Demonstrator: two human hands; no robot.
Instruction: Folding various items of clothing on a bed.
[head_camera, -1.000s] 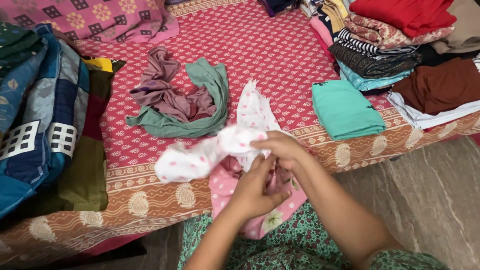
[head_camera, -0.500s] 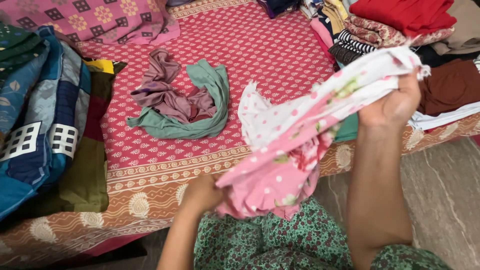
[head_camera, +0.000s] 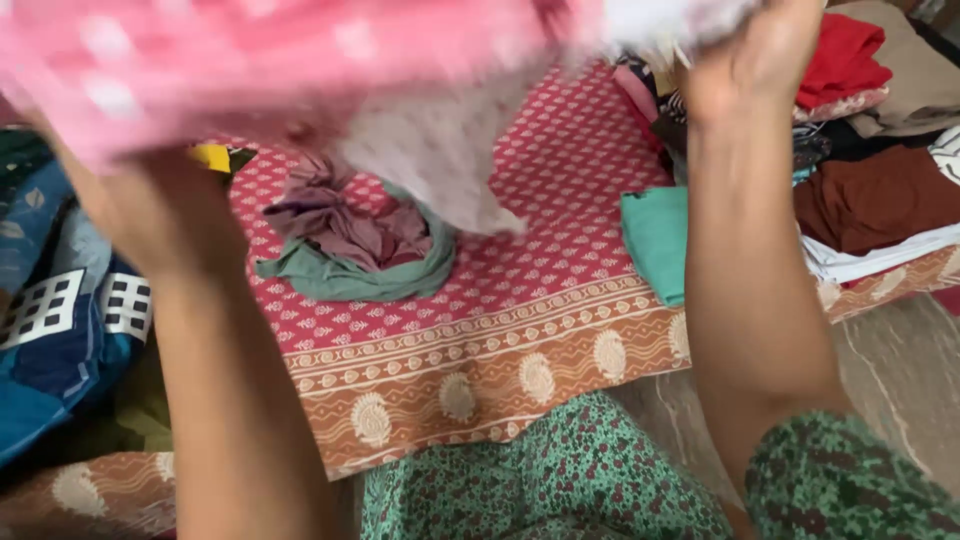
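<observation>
While both arms are raised, the pink cloth with pale dots is stretched across the top of the view, blurred by motion. Right hand grips the cloth's paler white end up top right; fingers look curled over the fabric, but the tips run off the frame edge, so the exact pinch can't be told. Left hand sits under the pink part at left, mostly covered by cloth; can't tell whether its fingers are spread or closed, only that the fabric drapes over it. A white dotted flap of the same cloth hangs down between the two hands.

Below the flap, on the red patterned bedsheet, lies a crumpled mauve garment touching a green garment that curls around it. Just left of the right forearm: a folded teal cloth. Right of that forearm: a brown folded piece on a white one, and a red garment above. Left of the left arm: a blue quilt. Green floral sleeves at bottom.
</observation>
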